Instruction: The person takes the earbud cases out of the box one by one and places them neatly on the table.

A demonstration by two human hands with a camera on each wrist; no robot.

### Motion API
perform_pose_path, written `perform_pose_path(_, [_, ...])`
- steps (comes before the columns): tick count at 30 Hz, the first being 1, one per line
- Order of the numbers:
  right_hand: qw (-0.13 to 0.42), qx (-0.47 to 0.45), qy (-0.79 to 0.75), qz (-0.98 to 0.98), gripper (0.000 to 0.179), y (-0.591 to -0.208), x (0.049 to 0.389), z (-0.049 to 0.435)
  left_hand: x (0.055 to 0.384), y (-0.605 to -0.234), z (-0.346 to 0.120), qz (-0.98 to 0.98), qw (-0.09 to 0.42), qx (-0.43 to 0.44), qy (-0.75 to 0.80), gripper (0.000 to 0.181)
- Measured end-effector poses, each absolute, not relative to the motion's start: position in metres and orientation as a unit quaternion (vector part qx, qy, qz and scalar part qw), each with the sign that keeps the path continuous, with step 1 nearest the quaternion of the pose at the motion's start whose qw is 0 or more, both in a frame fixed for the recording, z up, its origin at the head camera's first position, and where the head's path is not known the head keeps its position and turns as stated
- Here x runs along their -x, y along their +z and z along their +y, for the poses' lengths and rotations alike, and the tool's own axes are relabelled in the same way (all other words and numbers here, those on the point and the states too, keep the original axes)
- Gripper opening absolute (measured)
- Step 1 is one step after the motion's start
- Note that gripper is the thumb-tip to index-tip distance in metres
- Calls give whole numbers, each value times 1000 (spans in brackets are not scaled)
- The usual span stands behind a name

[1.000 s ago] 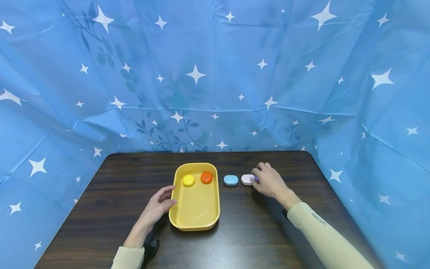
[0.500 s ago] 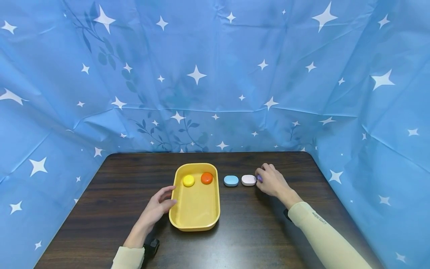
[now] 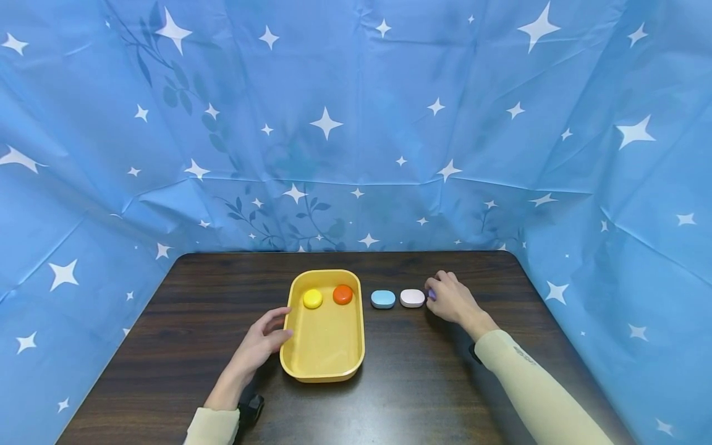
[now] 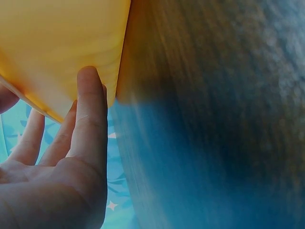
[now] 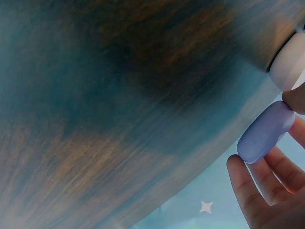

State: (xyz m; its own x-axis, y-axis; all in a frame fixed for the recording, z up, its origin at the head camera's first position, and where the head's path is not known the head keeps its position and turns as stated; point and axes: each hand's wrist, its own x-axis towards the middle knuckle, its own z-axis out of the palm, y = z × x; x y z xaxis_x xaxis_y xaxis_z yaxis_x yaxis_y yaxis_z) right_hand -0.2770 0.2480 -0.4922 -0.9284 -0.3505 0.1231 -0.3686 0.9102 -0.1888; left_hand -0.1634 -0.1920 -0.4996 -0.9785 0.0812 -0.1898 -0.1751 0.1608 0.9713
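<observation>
My right hand [image 3: 453, 301] is over the table at the right end of a short row. Between its thumb and fingers it pinches a smooth purple oval piece [image 5: 266, 132], mostly hidden by the fingers in the head view. Just left of it lies a white oval piece [image 3: 412, 298], then a light blue one [image 3: 383, 300]. My left hand [image 3: 254, 343] touches the left side of a yellow tray [image 3: 322, 376], a fingertip against its outer wall in the left wrist view. Inside the tray's far half lie a yellow round piece [image 3: 313, 299] and an orange round piece [image 3: 342, 295].
Everything stands on a dark wood-grain table [image 3: 423, 383] with rounded far corners. A blue curtain with white stars [image 3: 356, 123] hangs behind the table and along both sides.
My right hand has shifted slightly to the right with the purple piece, so a small gap now shows beside the white piece. The left hand and tray stay put.
</observation>
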Motion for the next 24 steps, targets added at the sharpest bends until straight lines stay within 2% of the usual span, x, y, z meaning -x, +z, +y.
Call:
perform_pose_path(17, [-8,-153,105,-983,27,-502,279,249,163,-500,-192,752,103,31,651,54])
perform_pose_path(24, [-3,-161,98,-982,28,-505,280,251,163,-499,-193,755,102,34,647,55])
